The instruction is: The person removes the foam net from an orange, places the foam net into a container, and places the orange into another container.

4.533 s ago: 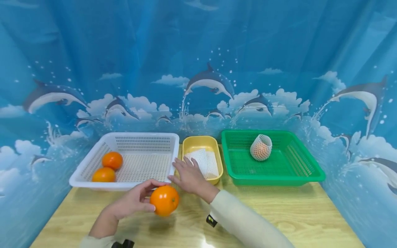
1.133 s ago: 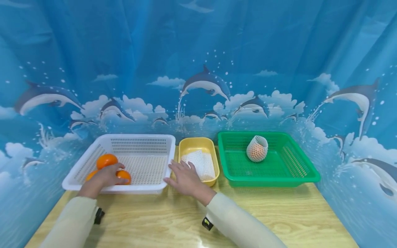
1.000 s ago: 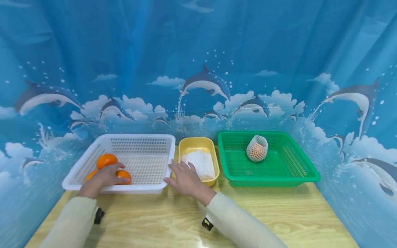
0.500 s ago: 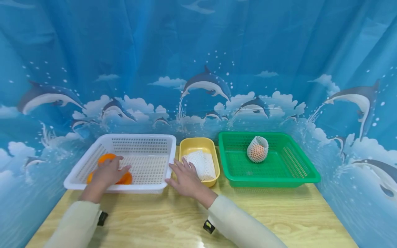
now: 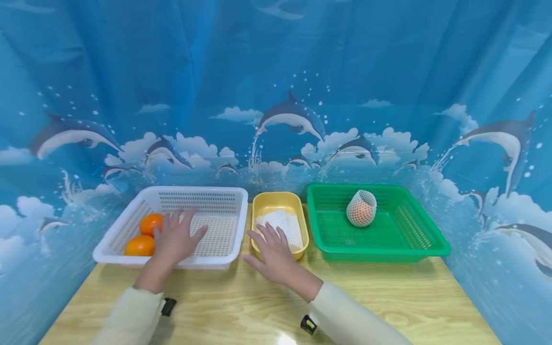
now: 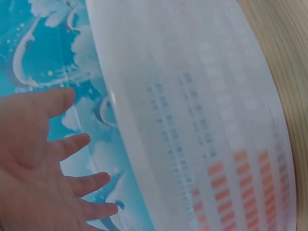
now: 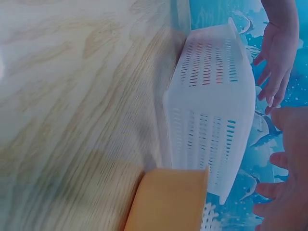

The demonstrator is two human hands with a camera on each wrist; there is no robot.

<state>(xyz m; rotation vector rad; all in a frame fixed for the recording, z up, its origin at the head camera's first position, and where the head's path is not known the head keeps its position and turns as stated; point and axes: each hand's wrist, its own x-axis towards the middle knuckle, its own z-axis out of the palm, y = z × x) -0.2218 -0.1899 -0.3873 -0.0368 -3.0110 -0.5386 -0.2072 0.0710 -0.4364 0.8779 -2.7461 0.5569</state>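
My left hand (image 5: 176, 243) hovers over the white basket (image 5: 198, 261), fingers spread and holding nothing. Two oranges, one at the back (image 5: 151, 224) and one in front (image 5: 140, 245), lie at the basket's left end. The place where a third orange lay is hidden behind this hand. In the left wrist view the fingers (image 6: 91, 183) stand apart above the basket's rim, and orange colour shows through its slots. My right hand (image 5: 276, 261) is over the front of the yellow tray (image 5: 280, 199), fingers extended and holding nothing. White foam nets (image 5: 282, 225) lie in that tray.
A green basket (image 5: 379, 255) stands to the right, holding a round fruit in a white foam net (image 5: 361, 209). All containers stand along the back of the wooden table (image 5: 241, 306), before a blue dolphin curtain (image 5: 276, 57).
Earlier my left hand held an orange in front of the white basket, then put it in there. It has since let go, risen and moved right. My right hand has drawn away from the basket's rim.
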